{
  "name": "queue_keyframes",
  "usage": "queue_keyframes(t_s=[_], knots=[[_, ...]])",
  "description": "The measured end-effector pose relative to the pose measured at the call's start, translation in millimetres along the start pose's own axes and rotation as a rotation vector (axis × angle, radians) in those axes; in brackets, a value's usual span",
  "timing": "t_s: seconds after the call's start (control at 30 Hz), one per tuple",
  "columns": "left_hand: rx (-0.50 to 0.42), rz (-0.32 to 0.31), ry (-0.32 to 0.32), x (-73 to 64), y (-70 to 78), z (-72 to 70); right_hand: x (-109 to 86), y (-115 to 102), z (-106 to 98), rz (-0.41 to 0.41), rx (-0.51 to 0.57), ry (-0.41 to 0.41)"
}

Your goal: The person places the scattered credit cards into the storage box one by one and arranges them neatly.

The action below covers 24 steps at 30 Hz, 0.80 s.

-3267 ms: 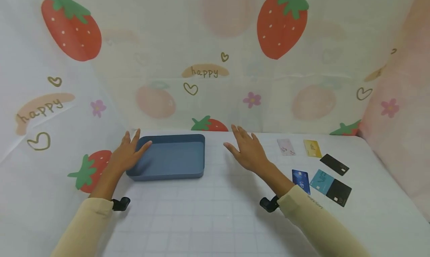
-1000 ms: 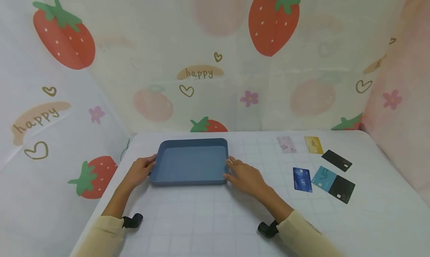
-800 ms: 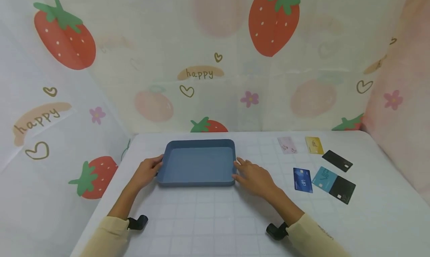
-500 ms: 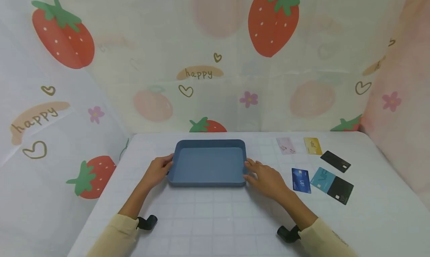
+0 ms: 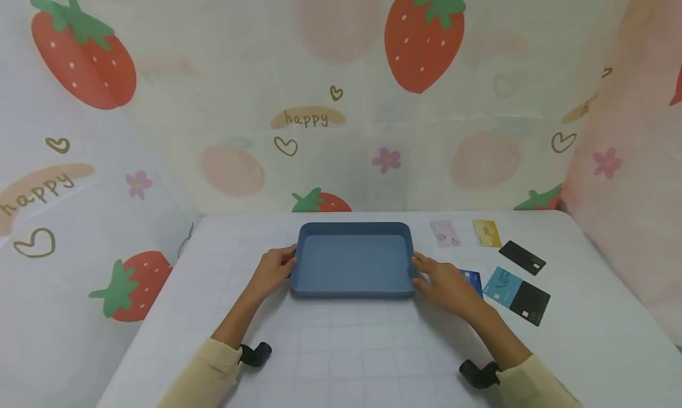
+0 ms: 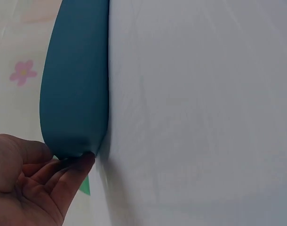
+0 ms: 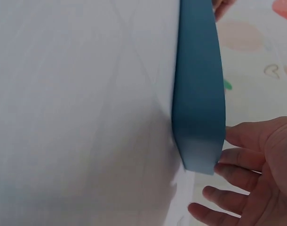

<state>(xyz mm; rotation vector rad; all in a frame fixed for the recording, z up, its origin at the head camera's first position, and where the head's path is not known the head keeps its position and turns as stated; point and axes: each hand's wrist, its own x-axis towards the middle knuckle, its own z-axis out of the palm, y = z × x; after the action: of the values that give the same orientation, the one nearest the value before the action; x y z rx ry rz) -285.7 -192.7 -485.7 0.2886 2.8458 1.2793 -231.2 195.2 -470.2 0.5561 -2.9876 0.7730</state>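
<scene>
A shallow blue rectangular tray [image 5: 354, 266] lies on the white table between both hands, with nothing in it. My left hand [image 5: 272, 272] grips its left end. In the left wrist view, the thumb is at the rim and the fingers [image 6: 68, 186] curl in against the end wall near the bottom edge. At the opposite end, my right hand [image 5: 443, 283] touches the tray's right side with loosely spread, fairly straight fingers. The right wrist view shows the thumb and nearest fingers [image 7: 240, 159] at the tray's corner, while the lower fingers stand away from it.
Right of the tray lie several cards: a pink card [image 5: 445, 234], a gold card [image 5: 487, 233], a black card [image 5: 522, 257], a teal-and-black card [image 5: 517, 295] and a blue card [image 5: 473, 279] partly hidden by my right hand. A strawberry-print cloth [image 5: 234, 82] hangs behind.
Both hands, first raised and apart from the tray or over its left end, have come to its two ends. The tray has slid right along the table between them, towards the cards.
</scene>
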Motion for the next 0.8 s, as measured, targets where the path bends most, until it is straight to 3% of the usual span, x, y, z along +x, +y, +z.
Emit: queue_keyframes(t_s=[0.53, 0.8], knots=[[0.015, 0.047, 0.033, 9.9, 20.6, 26.5, -6.7, 21.3, -17.8, 0.025, 0.022, 0.026], [0.017, 0.018, 0.029, 9.2, 22.1, 22.3, -3.9, 23.9, -20.8, 0.019, 0.037, 0.014]])
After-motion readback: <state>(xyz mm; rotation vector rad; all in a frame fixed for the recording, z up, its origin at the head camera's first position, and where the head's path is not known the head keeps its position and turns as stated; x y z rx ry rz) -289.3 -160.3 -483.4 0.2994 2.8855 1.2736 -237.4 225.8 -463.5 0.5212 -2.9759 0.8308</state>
